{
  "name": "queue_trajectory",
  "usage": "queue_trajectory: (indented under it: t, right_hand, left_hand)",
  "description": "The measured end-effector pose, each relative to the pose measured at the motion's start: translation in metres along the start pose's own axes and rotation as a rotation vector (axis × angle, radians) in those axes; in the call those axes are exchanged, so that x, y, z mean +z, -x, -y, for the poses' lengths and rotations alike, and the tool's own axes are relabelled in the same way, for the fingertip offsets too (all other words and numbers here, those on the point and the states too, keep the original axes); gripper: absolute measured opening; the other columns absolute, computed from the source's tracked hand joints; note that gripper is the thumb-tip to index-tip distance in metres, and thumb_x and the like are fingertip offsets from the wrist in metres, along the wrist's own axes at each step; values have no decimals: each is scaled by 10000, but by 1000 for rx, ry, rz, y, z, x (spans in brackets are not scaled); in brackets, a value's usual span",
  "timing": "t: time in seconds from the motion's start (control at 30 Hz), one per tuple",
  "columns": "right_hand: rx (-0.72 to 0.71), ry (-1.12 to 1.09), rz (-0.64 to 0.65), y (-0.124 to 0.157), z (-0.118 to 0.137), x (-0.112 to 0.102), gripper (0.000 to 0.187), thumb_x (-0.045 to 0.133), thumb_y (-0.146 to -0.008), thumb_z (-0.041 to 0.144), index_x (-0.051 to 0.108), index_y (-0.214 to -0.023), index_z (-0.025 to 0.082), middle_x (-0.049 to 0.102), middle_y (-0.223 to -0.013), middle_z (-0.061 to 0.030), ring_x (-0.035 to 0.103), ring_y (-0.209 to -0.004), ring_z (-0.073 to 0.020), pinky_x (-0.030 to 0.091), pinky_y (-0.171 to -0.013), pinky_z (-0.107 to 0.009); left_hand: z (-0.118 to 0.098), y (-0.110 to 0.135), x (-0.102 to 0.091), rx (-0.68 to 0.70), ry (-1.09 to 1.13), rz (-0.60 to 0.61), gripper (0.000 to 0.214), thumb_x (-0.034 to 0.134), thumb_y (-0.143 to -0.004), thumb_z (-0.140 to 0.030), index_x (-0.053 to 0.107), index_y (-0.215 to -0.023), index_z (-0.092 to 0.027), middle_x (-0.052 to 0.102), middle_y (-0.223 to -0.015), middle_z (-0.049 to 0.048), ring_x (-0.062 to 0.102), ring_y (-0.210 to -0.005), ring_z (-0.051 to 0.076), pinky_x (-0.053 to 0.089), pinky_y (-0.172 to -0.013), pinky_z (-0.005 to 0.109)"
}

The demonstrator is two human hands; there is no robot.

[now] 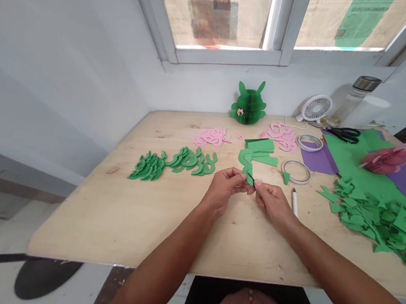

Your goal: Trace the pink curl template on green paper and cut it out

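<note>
Head camera: above the counter, the left hand and right hand meet, each pinching one small green paper piece between thumb and fingers. A fanned row of green cut-outs lies to the left. Just behind the hands is a stack of green pieces, so the work looks partway through. Green offcuts are heaped at right.

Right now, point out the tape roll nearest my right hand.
The front tape roll, beside the small green scrap, just beyond the white pen. The other roll lies farther back by the purple paper.
</note>
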State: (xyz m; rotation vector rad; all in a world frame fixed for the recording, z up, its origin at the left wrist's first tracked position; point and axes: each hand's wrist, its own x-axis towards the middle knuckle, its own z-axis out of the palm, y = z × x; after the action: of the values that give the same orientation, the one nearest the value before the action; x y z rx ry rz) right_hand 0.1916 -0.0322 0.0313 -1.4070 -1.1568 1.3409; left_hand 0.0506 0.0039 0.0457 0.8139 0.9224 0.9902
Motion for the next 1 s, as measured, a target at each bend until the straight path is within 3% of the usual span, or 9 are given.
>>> queue_trajectory:
  t: [1.0]
  right_hand:
    - [-10, -58, 1, -1, -2, 1, 440, 542, -772, 567, 621, -727, 137, 309, -399, 89, 197, -371, -63, 119, -391, -230]
  left_hand:
    - [0, 0, 0, 16, 14, 3, 256, 754, -597, -315, 569, -654, -149, 624, -594, 11, 598, -578, 132, 487, -665, 305]
